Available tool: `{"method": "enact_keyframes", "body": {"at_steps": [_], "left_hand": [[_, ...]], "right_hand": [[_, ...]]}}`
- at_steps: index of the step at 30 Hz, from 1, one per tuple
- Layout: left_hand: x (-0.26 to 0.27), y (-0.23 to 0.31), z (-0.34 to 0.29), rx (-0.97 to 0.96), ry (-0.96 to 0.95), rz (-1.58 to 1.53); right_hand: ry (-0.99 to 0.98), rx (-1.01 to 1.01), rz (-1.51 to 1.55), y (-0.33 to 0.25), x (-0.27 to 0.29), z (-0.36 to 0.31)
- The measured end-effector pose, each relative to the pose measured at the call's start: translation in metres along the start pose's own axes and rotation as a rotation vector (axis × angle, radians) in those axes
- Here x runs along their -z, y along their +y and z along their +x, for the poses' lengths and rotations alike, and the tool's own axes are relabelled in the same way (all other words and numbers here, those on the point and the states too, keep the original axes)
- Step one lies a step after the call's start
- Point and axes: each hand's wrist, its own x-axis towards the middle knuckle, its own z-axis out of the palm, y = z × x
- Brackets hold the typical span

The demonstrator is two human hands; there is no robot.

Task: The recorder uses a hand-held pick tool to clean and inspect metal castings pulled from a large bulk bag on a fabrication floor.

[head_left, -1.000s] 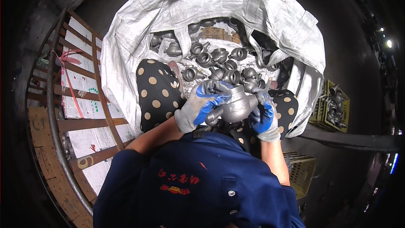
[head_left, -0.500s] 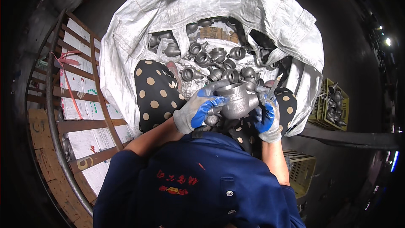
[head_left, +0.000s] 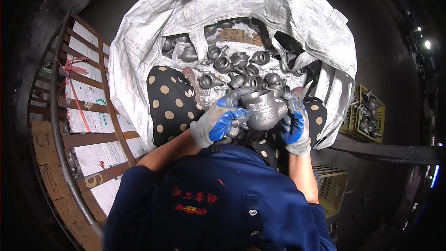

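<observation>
Between both gloved hands I hold a grey cast metal pipe fitting (head_left: 264, 108) with a round open socket facing up and left. My left hand (head_left: 218, 122), in a grey and blue glove, grips its left side and underside. My right hand (head_left: 294, 125), in the same kind of glove, clasps its right side. The fitting is over my lap, which is covered by black cloth with tan dots (head_left: 173, 102). Just beyond lies a big white woven sack (head_left: 144, 46), open and holding several similar grey fittings (head_left: 232, 60).
A wooden crate frame with white cartons (head_left: 88, 111) stands at my left, with a curved metal bar in front of it. At right a yellow plastic crate (head_left: 367, 111) holds more fittings; another yellow crate (head_left: 332, 186) sits lower right. The surroundings are dark.
The fitting has turned in my hands and shifted slightly right, its open socket now facing more to the upper left. Both hands stay on it.
</observation>
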Motion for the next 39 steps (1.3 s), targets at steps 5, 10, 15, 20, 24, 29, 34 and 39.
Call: {"method": "enact_keyframes", "body": {"at_steps": [5,10,15,20,24,29,34,39], "left_hand": [[-0.011,0.015,0.006,0.193,0.126,-0.530],[-0.015,0.011,0.004,0.165,0.166,-0.268],[-0.012,0.013,0.002,0.301,0.214,-0.415],[0.002,-0.013,0.002,-0.038,0.219,0.018],[0.001,0.001,-0.002,0.017,0.114,-0.069],[-0.010,0.002,0.009,0.358,0.350,-0.665],[0.001,-0.018,0.009,-0.136,0.175,0.283],[0.003,-0.005,0.007,-0.456,0.113,0.618]], "right_hand": [[-0.009,0.029,-0.121,0.002,0.006,0.002],[0.029,0.018,-0.074,0.002,0.002,0.001],[0.032,-0.023,-0.011,0.002,0.004,0.002],[-0.037,-0.101,0.200,0.005,0.010,0.004],[-0.097,-0.127,0.250,0.001,0.008,0.002],[0.018,-0.024,-0.048,0.004,-0.003,0.002],[-0.009,-0.021,-0.033,0.005,-0.002,0.003],[-0.016,-0.008,-0.035,0.006,0.003,0.002]]}}
